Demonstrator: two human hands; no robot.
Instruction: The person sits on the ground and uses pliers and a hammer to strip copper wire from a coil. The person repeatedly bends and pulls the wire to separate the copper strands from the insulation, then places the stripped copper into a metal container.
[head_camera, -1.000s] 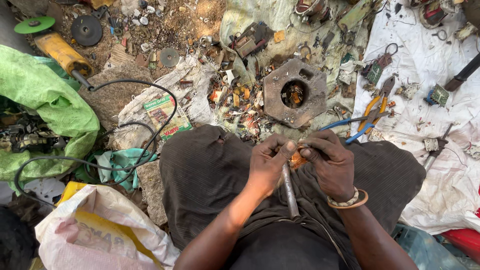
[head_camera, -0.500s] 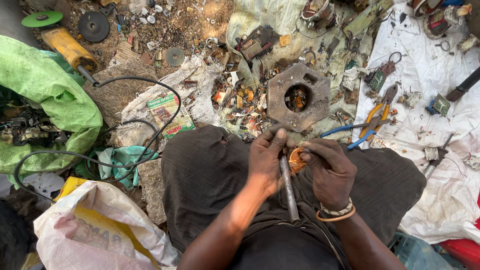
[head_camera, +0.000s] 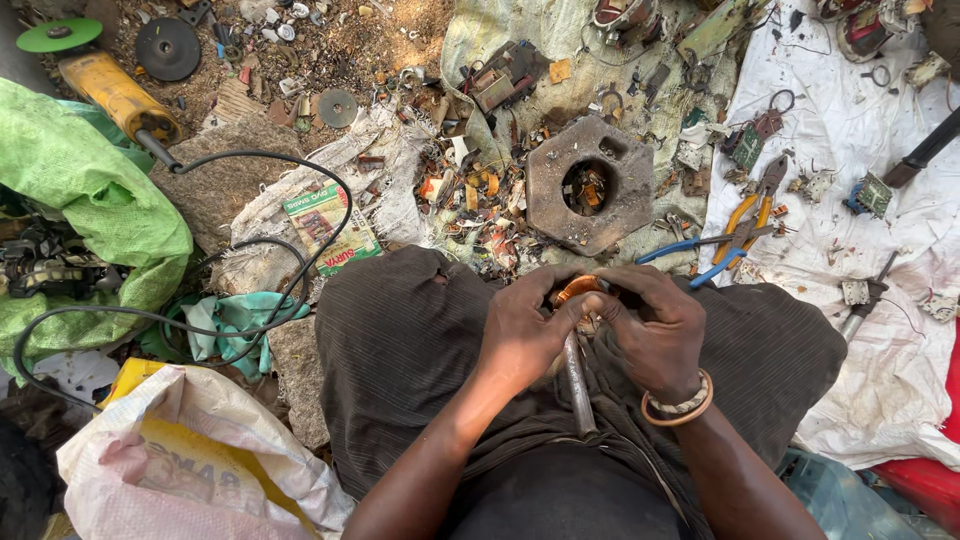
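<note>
The left hand and the right hand meet over the person's lap, both clenched around a small coppery orange piece that shows only as a curved edge between the thumbs. Held that close and tight, it seems braced so that it cannot slip while the fingers work at it. A grey metal rod runs down from under the hands along the dark trousers; whether the left hand grips it or it simply lies on the lap cannot be told. A bead bracelet sits on the right wrist.

Just beyond the knees, on the ground, lies a heavy rusty metal block with a round hole, near enough to serve as a rest. To its right, pliers with orange handles and blue-handled pliers lie on a white cloth, within easy reach. Scrap bits litter the ground between. Far left, a yellow angle grinder trails its black cord past a green bag, and a white sack stands beside the left knee.
</note>
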